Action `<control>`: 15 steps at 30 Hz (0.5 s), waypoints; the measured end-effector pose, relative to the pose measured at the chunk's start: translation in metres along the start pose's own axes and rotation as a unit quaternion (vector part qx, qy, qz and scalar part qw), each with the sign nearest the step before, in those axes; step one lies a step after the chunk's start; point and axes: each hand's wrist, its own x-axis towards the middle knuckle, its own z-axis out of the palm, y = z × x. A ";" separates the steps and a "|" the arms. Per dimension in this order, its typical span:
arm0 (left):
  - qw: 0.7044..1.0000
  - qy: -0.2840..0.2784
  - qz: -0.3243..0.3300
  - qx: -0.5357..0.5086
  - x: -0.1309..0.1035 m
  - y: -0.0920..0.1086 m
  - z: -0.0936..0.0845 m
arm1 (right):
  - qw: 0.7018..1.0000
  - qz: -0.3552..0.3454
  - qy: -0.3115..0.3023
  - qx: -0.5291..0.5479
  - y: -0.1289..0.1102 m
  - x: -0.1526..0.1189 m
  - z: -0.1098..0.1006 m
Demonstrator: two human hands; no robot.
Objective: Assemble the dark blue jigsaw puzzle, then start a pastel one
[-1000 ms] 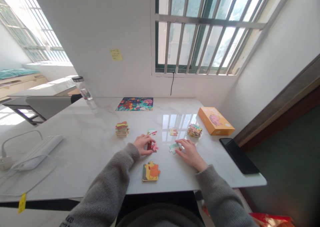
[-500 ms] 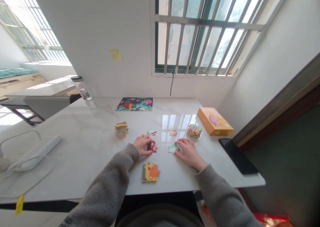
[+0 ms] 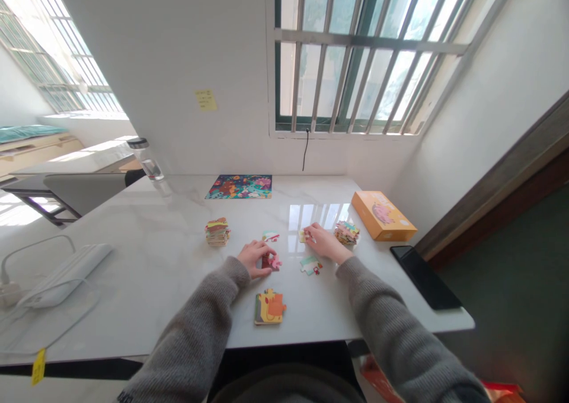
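Observation:
My left hand (image 3: 256, 258) bends over a dark red and pink puzzle piece (image 3: 275, 262) lying on the table, thumb and fingers closed at its left side. Farther right, my right hand (image 3: 323, 242) has its fingertips together on a yellowish puzzle piece (image 3: 302, 236), mostly hidden under them. A pale green and white puzzle piece (image 3: 310, 265) lies flat just below the right hand, untouched. Above the left hand is another white and green puzzle piece (image 3: 270, 236). Nearest my body sits a small pile of yellow and orange puzzle pieces (image 3: 269, 307).
Stacks of puzzle pieces stand at left (image 3: 217, 232) and right (image 3: 347, 232). Behind lies a colourful picture sheet (image 3: 239, 186). An orange box (image 3: 383, 216) and a black phone (image 3: 425, 277) are on the right; a bottle (image 3: 146, 159) and a white power strip (image 3: 66, 274) on the left.
My right hand has left the pale green piece and moved up and away from me to the yellowish piece. My left hand stays at the pink piece.

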 end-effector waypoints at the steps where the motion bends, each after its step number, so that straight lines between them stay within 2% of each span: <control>1: 1.000 0.005 -0.004 0.000 0.000 -0.002 -0.001 | 1.000 -0.009 -0.005 0.005 -0.004 0.001 0.001; 7: 0.999 0.021 -0.034 0.027 -0.003 -0.014 -0.007 | 0.990 -0.136 -0.010 0.042 -0.047 -0.021 0.010; 11: 0.998 0.037 -0.032 0.041 -0.005 -0.010 -0.007 | 0.985 -0.166 -0.023 0.051 -0.076 -0.040 0.015; 15: 0.997 0.069 -0.014 0.033 -0.003 -0.004 -0.004 | 0.982 -0.173 -0.009 0.077 -0.078 -0.044 0.011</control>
